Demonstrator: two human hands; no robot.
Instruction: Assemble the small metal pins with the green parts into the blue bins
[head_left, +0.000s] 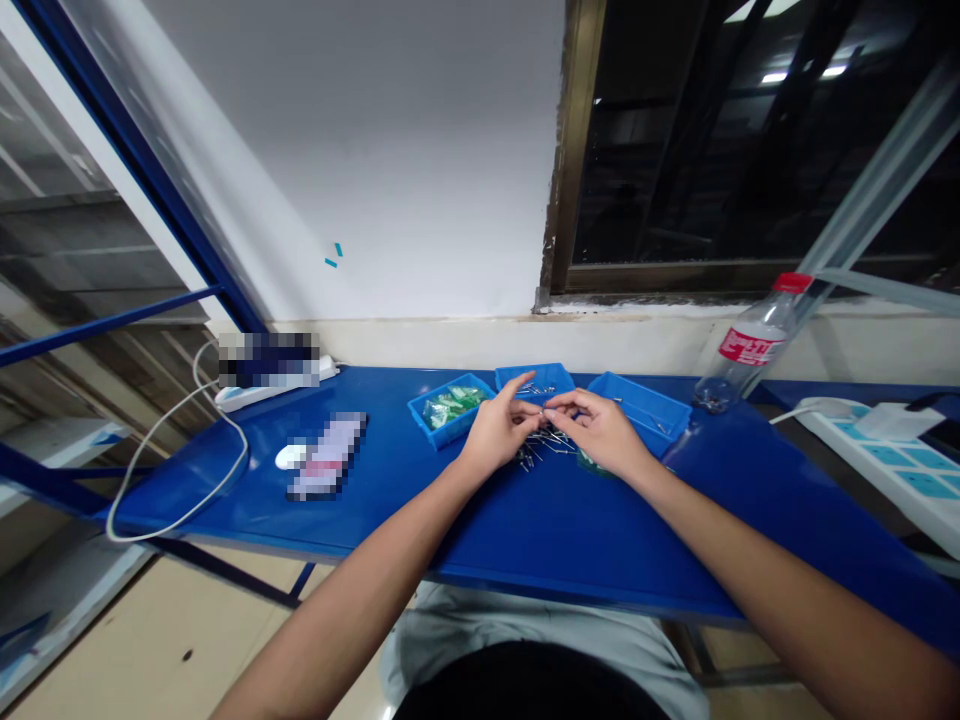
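Over the blue table, my left hand (496, 428) and my right hand (598, 428) meet with thumb and fingertips pinched together. Whatever small piece sits between the fingertips is too small to name. Beneath them lies a pile of thin, shiny metal pins (553, 438), partly covered by both hands. A blue tray (433, 437) with green packets (452, 406) stands left of my left hand. Behind the hands is a second blue tray (534, 372) with several metal pins in it. To the right, a third blue tray (671, 432) holds a few thin pieces. Something green shows under my right palm.
A plastic bottle (754, 345) with a red cap stands at the back right. White power strips lie at the right (892, 460) and back left (277, 385). A blurred phone-like object (330, 457) and a looped white cable (124, 480) are on the left side.
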